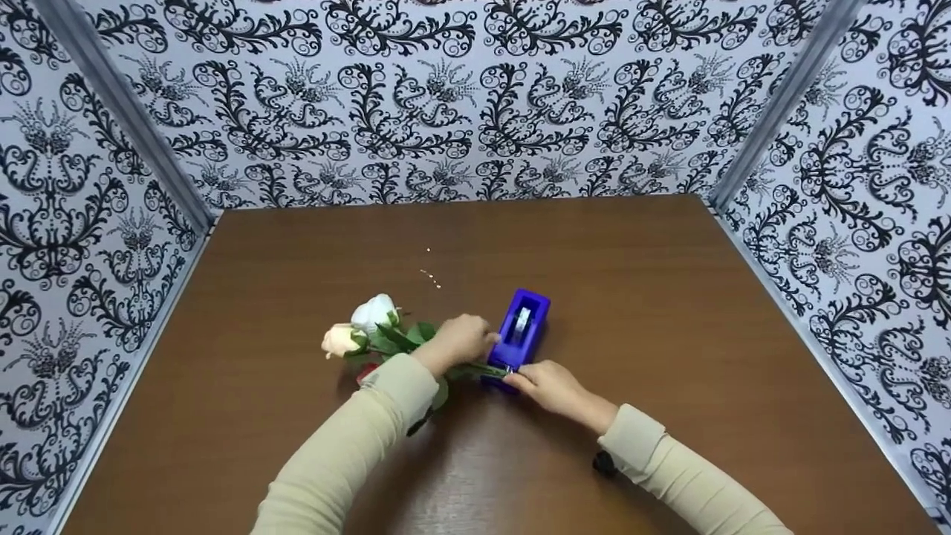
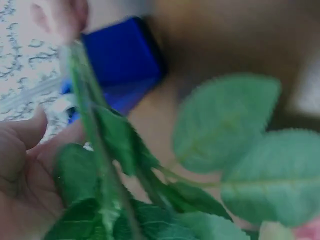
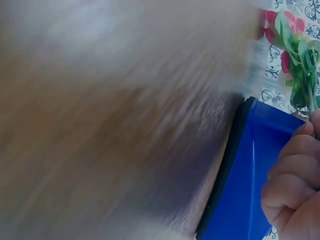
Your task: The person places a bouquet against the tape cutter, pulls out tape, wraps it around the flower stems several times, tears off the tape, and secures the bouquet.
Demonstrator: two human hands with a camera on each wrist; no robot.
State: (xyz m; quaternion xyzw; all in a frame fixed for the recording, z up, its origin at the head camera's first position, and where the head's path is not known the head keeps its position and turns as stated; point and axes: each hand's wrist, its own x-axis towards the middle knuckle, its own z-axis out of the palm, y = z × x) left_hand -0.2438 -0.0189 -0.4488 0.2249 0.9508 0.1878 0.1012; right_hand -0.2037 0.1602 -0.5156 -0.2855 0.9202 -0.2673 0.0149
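My right hand (image 1: 553,386) pinches the lower ends of the stems of a bunch of roses (image 1: 377,316), close to the near end of a blue tape dispenser (image 1: 513,345). White, cream and red blooms lie to the left in the head view; pink-red ones show in the right wrist view. Under the stems, my left hand (image 2: 27,185) has its palm exposed and its thumb apart from the fingers, which reach behind the stems (image 2: 92,115) toward the dispenser. Part of those fingers is hidden by stems and leaves. A roll of clear tape (image 1: 523,325) sits inside the dispenser.
The brown wooden table (image 1: 631,297) is bounded by patterned walls (image 1: 446,111) at the back and both sides. A few tiny white specks (image 1: 431,276) lie on it beyond the roses.
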